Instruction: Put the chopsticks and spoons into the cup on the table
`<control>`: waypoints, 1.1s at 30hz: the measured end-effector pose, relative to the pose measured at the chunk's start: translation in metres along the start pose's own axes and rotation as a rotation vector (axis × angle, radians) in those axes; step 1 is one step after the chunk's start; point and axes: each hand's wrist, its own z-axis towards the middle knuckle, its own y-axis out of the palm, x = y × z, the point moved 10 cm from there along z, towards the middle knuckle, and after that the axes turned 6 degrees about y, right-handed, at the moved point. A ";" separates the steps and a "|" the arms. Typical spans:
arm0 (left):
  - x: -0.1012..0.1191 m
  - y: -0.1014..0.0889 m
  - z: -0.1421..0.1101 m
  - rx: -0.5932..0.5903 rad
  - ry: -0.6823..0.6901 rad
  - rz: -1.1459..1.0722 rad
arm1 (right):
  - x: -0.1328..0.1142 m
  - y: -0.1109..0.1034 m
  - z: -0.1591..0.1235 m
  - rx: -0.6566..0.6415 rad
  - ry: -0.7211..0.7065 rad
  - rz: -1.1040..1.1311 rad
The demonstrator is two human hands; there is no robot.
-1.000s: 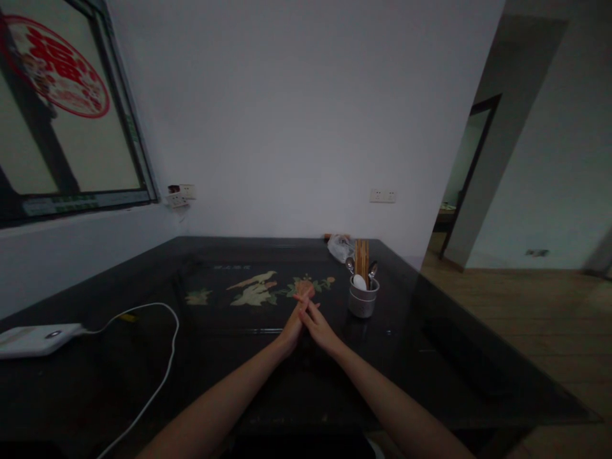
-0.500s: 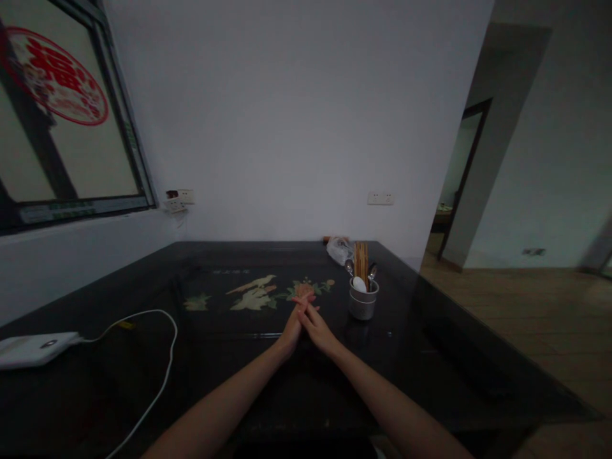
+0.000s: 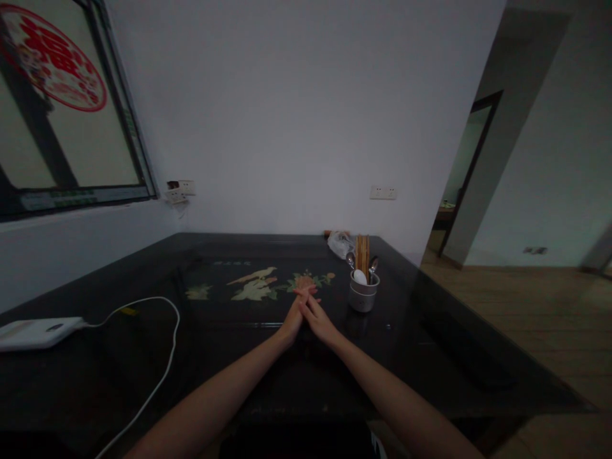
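Note:
My left hand (image 3: pixel 292 319) and my right hand (image 3: pixel 317 319) meet over the dark table (image 3: pixel 268 389), their fingers stretched out and crossing one another at the tips. Neither hand holds an object. Just beyond the fingertips is a flower and bird picture (image 3: pixel 255 290) on the tabletop. To the right of my right hand stands a grey metal cup (image 3: pixel 363 297). Wooden chopsticks (image 3: pixel 362 255), a white spoon (image 3: pixel 359 277) and metal spoons (image 3: pixel 373 264) stick up out of it.
A white power bank (image 3: pixel 41 335) with a white cable (image 3: pixel 172 344) lies on the left. Behind the cup rests a crumpled clear plastic bag (image 3: pixel 340 245). A long dark object (image 3: pixel 463 350) is on the table's right side. A wall with sockets (image 3: pixel 383 192) borders the far edge.
My hands keep the same crossed pose. The whole view dips and rises slightly as my head moves; nothing on the table has shifted.

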 end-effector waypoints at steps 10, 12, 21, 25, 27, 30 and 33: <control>0.002 0.000 0.002 -0.012 0.018 0.054 | 0.000 -0.001 0.001 -0.026 -0.020 -0.027; 0.004 0.002 0.001 -0.025 0.028 0.066 | 0.000 -0.001 0.001 -0.026 -0.028 -0.029; 0.001 -0.001 0.004 -0.019 0.030 0.081 | -0.001 -0.002 0.001 -0.020 -0.006 -0.034; -0.001 -0.001 0.006 -0.010 0.020 0.043 | -0.003 -0.002 0.001 -0.018 -0.017 -0.034; 0.002 -0.001 0.005 -0.004 0.023 0.036 | -0.004 -0.002 0.000 -0.015 -0.020 -0.035; 0.009 0.001 0.002 -0.005 0.040 0.061 | -0.005 -0.001 -0.001 -0.012 -0.018 -0.033; 0.012 0.003 0.000 -0.010 0.040 0.082 | -0.008 -0.002 -0.002 -0.009 -0.023 -0.034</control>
